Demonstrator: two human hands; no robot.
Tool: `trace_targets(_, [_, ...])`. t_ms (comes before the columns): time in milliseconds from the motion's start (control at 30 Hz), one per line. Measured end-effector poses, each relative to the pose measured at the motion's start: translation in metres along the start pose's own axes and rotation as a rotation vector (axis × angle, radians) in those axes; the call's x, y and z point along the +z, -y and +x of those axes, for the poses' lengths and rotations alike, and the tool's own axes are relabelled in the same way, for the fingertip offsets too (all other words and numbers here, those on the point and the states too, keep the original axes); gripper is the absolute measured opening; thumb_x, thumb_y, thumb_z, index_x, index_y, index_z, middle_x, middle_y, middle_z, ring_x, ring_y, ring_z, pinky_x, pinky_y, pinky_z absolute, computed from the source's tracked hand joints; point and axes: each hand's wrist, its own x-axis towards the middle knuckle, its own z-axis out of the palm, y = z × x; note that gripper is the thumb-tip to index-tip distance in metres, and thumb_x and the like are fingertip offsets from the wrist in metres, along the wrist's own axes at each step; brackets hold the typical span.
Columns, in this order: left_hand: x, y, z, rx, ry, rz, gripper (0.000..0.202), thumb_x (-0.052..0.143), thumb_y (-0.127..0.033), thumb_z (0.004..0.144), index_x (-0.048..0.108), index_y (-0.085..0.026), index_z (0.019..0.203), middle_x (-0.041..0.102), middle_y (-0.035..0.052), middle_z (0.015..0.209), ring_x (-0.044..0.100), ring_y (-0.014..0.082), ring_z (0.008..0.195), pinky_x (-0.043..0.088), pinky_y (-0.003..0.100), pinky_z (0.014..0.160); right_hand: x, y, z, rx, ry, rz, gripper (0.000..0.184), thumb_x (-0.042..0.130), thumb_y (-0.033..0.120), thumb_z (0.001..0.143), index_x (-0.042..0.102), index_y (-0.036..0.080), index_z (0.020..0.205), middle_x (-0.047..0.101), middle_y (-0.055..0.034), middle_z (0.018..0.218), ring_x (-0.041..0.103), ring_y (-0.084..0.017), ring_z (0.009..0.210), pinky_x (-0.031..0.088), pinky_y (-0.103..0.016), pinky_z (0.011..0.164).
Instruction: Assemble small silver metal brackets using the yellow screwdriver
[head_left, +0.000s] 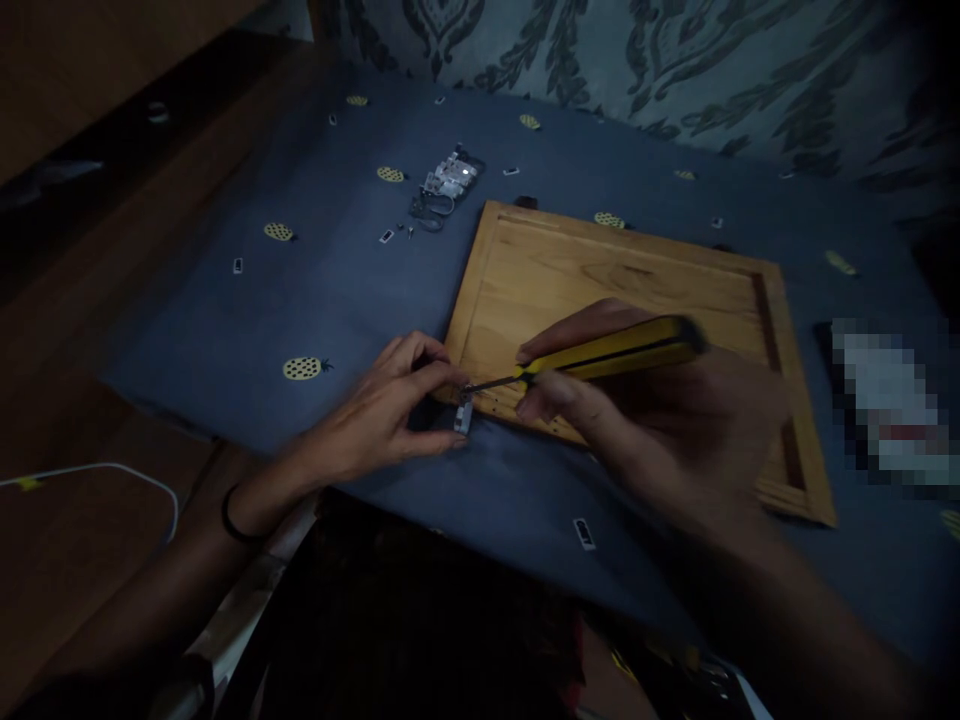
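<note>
A blue cloth with a pineapple print (300, 300) covers the whole working surface. On it, reaching away beyond both grips, lies one flat wooden panel with a raised frame (637, 270). The right hand (637, 430) has its grip closed around one yellow-handled screwdriver (607, 352), thumb on top and fingers wrapped under the handle. The thin shaft points left to the panel's near corner. There the left hand (382, 410) has its grip pinched shut, thumb and fingertips on one small grey metal fitting (463, 415), which sits against the panel's edge, touching the screwdriver's tip. Well beyond the left grip lies one loose cluster of pale metal fittings (446, 185), too small to count piece by piece. The step in hand looks like turning a screw in the held fitting. It calls for the tip to stay seated and the pinch to stay steady against the wood.
</note>
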Motion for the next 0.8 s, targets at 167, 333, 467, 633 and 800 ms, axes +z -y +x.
trace_targets(167, [-0.001, 0.000, -0.001, 0.007, 0.000, -0.004, 0.043, 0.081, -0.040, 0.091, 0.068, -0.021, 0.128, 0.058, 0.0097, 0.129, 0.056, 0.0283, 0.124, 0.052, 0.042, 0.108, 0.002, -0.001, -0.001, 0.054, -0.315, 0.084, 0.005, 0.078, 0.023, 0.093, 0.080, 0.027, 0.093, 0.074, 0.0005, 0.088, 0.068, -0.012, 0.055, 0.056, -0.029, 0.050])
trace_targets(333, [-0.001, -0.002, 0.000, -0.016, -0.001, 0.007, 0.044, 0.082, -0.040, 0.089, 0.069, -0.023, 0.128, 0.058, 0.0086, 0.129, 0.056, 0.0290, 0.125, 0.053, 0.043, 0.108, 0.002, -0.005, -0.004, 0.080, -0.154, -0.017, 0.006, 0.080, 0.031, 0.092, 0.076, 0.026, 0.094, 0.075, 0.0000, 0.089, 0.070, -0.013, 0.057, 0.060, -0.030, 0.055])
trace_targets(467, [-0.001, -0.002, 0.000, -0.004, 0.004, 0.010, 0.042, 0.082, -0.038, 0.090, 0.069, -0.021, 0.126, 0.058, 0.0093, 0.129, 0.057, 0.0284, 0.123, 0.053, 0.042, 0.107, 0.005, -0.006, -0.008, 0.106, -0.122, -0.042, 0.006, 0.077, 0.034, 0.095, 0.075, 0.028, 0.095, 0.075, 0.0003, 0.091, 0.070, -0.014, 0.059, 0.060, -0.032, 0.058])
trace_targets(633, [0.000, -0.001, 0.000, 0.017, -0.028, 0.018, 0.043, 0.083, -0.037, 0.088, 0.069, -0.019, 0.125, 0.059, 0.0098, 0.128, 0.057, 0.0280, 0.122, 0.054, 0.041, 0.106, 0.005, -0.009, -0.009, 0.129, -0.077, -0.046, 0.006, 0.078, 0.033, 0.094, 0.074, 0.029, 0.096, 0.075, -0.0001, 0.096, 0.071, -0.014, 0.064, 0.060, -0.033, 0.061])
trace_targets(800, [0.000, 0.000, 0.000, 0.009, -0.009, 0.023, 0.043, 0.082, -0.038, 0.089, 0.069, -0.021, 0.126, 0.059, 0.0092, 0.127, 0.057, 0.0282, 0.121, 0.054, 0.041, 0.105, 0.004, -0.011, -0.007, 0.060, -0.045, -0.080, 0.006, 0.079, 0.029, 0.093, 0.073, 0.030, 0.096, 0.075, 0.0003, 0.094, 0.072, -0.017, 0.072, 0.060, -0.035, 0.067])
